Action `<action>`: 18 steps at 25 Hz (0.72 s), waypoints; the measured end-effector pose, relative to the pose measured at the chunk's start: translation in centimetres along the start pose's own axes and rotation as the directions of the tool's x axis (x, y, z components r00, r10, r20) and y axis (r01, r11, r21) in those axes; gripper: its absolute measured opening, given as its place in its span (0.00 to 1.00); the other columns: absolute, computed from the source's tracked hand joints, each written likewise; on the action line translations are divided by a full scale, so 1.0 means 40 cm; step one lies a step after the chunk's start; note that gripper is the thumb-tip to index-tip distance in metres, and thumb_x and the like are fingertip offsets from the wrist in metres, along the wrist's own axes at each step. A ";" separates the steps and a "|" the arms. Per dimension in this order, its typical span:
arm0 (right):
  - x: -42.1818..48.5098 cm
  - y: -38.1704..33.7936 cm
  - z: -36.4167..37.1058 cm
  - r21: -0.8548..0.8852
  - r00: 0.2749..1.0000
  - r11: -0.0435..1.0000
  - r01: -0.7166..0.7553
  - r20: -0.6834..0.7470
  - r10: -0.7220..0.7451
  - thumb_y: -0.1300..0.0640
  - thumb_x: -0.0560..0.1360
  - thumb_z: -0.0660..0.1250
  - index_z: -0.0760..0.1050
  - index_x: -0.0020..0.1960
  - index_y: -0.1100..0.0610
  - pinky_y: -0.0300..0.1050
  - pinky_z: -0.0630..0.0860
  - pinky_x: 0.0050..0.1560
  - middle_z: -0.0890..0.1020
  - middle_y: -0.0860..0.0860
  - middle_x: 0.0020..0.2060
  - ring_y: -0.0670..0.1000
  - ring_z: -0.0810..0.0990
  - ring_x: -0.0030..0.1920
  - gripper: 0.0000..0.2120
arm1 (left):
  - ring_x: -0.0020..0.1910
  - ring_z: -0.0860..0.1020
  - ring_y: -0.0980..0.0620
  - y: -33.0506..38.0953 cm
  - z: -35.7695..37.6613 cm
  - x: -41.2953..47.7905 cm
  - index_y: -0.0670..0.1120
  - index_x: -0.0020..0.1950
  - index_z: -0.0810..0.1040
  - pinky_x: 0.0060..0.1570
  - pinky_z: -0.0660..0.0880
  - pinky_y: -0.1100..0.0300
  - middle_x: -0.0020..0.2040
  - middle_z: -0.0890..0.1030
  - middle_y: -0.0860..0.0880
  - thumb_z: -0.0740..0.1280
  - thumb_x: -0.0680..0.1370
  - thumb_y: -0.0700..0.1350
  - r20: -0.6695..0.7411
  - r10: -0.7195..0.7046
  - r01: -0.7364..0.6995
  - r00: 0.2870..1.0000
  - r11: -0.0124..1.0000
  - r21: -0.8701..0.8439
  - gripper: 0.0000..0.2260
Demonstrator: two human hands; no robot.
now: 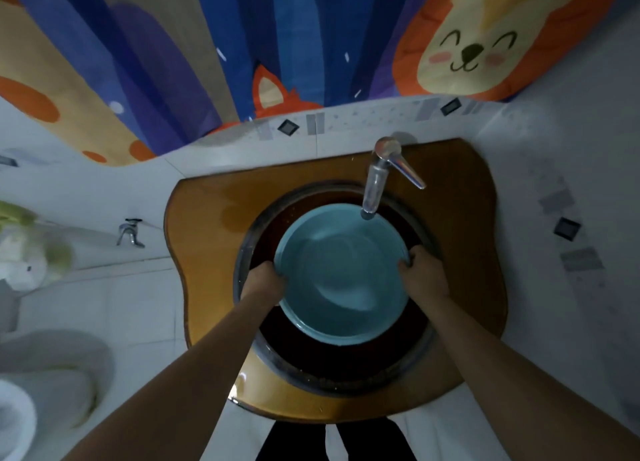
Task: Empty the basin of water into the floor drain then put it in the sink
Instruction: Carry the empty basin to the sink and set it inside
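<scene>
A round light-blue basin (341, 277) sits inside the dark round sink bowl (420, 343), which is set in an amber glass counter (460, 252). Water shows in the basin. My left hand (265, 280) grips the basin's left rim. My right hand (422, 272) grips its right rim. The basin's far edge lies just under the chrome tap spout (372, 197). No floor drain is in view.
A toilet (52, 374) stands at the lower left. A small wall tap (130, 232) sticks out of the white tiles left of the counter. A colourful animal-print curtain (242, 45) hangs behind the sink. White floor tiles (131, 308) lie between toilet and counter.
</scene>
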State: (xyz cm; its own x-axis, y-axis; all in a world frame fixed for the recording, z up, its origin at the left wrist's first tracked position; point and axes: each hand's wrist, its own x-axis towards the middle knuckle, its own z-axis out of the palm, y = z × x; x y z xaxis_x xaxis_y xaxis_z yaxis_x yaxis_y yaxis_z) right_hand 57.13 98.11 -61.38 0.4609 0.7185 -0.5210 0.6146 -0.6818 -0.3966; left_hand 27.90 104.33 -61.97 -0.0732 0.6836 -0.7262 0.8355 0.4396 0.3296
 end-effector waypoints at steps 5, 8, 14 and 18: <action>0.032 0.026 0.039 -0.031 1.000 1.000 0.003 0.004 -0.003 0.54 0.79 0.64 0.69 0.44 0.57 0.42 0.65 0.30 0.73 0.51 0.32 0.52 0.74 0.32 0.09 | 0.43 0.83 0.42 -0.028 0.046 0.045 0.40 0.54 0.77 0.44 0.83 0.45 0.47 0.81 0.41 0.60 0.80 0.42 0.023 -0.038 0.038 0.999 0.999 -0.019 0.09; 0.033 0.034 0.057 -0.013 1.000 1.000 -0.015 0.026 0.015 0.53 0.78 0.65 0.70 0.44 0.56 0.47 0.74 0.36 0.76 0.53 0.33 0.56 0.78 0.36 0.08 | 0.46 0.82 0.40 -0.043 0.060 0.057 0.39 0.57 0.76 0.47 0.82 0.44 0.49 0.81 0.40 0.61 0.79 0.42 -0.010 -0.015 0.015 1.000 1.000 -0.007 0.10; 0.042 0.041 0.071 0.010 1.000 1.000 -0.008 0.020 0.008 0.52 0.77 0.67 0.75 0.46 0.54 0.48 0.79 0.39 0.79 0.49 0.35 0.53 0.80 0.37 0.05 | 0.46 0.81 0.42 -0.048 0.067 0.078 0.38 0.57 0.78 0.46 0.80 0.50 0.48 0.82 0.41 0.63 0.79 0.42 -0.037 -0.030 0.030 0.999 1.000 -0.002 0.11; 0.046 0.049 0.075 0.020 1.000 1.000 -0.010 0.025 0.009 0.53 0.77 0.68 0.80 0.58 0.56 0.46 0.78 0.46 0.83 0.54 0.47 0.56 0.83 0.48 0.13 | 0.46 0.82 0.43 -0.060 0.070 0.084 0.40 0.55 0.80 0.48 0.82 0.47 0.47 0.83 0.42 0.65 0.78 0.43 -0.042 -0.011 0.009 0.999 0.999 -0.039 0.10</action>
State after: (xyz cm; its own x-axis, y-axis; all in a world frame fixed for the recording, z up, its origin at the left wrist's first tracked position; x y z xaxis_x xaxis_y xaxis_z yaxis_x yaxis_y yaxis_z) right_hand 57.26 97.68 -65.39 0.4501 0.7084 -0.5436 0.5972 -0.6914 -0.4065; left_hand 27.18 103.97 -66.89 -0.1051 0.7027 -0.7037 0.8130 0.4682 0.3462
